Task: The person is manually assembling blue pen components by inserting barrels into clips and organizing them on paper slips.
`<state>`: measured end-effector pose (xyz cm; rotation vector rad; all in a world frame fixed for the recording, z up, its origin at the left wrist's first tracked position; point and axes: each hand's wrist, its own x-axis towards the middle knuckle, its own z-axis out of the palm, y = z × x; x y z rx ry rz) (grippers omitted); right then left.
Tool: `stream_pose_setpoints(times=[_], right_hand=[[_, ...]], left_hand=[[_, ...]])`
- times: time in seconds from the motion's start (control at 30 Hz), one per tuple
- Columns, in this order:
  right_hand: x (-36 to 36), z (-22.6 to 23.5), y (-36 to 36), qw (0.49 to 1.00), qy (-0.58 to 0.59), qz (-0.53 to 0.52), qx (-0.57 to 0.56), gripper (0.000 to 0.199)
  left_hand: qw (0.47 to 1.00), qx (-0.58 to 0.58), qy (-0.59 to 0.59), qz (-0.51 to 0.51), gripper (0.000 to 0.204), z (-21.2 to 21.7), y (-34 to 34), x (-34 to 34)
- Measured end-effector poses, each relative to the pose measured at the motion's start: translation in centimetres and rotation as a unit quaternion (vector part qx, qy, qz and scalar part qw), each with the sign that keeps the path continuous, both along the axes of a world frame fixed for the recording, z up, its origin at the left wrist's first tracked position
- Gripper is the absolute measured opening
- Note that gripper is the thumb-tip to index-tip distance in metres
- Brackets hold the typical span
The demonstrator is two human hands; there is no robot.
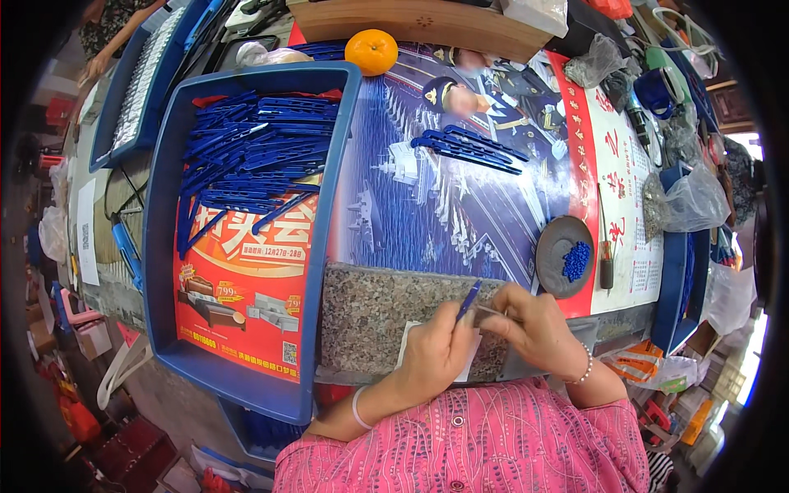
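My left hand (434, 353) pinches a thin blue plastic strip (469, 299) that sticks up and to the right. My right hand (534, 327) holds a small grey metal piece (491, 311) against the strip's lower end. Both hands work over a speckled stone slab (370, 316) at the table's near edge, above a white scrap of paper (407, 341). A round dark dish (559, 246) with small blue beads (576, 260) sits just beyond my right hand.
A large blue tray (164, 246) on the left holds a heap of blue strips (251, 152). More strips (468, 148) lie on the printed poster. An orange (371, 51), a wooden box (427, 23), plastic bags (690, 201) and another person's arm (111, 45) are farther off.
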<state>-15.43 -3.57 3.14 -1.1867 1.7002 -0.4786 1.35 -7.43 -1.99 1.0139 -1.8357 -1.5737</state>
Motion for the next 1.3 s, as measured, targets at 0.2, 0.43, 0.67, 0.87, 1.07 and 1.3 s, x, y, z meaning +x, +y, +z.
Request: stream_pose_setpoints(times=[0.2,0.43,0.67,0.87,1.07,1.3], right_hand=[[1.3,-1.6,1.8,0.955,0.168,0.092,-0.228,0.034],[0.3,-1.7,1.0,0.981,-0.094,0.05,-0.159,0.028],[0.6,-1.0,1.0,0.972,-0.008,0.062,-0.227,0.02],[0.5,-1.5,0.4,0.964,-0.028,0.038,-0.263,0.023],[0.1,-2.8,0.0,0.969,-0.029,0.036,-0.244,0.027],[0.1,-3.1,-0.4,0.962,-0.034,0.026,-0.27,0.025]], left_hand=[[0.997,0.056,0.033,-0.035,0.015,0.5,-1.4,0.1],[0.981,0.16,0.103,-0.038,0.023,-0.2,-1.3,1.0],[0.988,0.115,0.094,-0.032,0.022,0.1,-1.0,0.6],[0.94,0.307,0.127,-0.074,0.019,0.4,-1.5,0.7],[0.906,0.397,0.137,-0.059,0.02,0.7,-1.8,0.5],[0.918,0.371,0.132,-0.057,0.021,0.5,-1.6,0.3]])
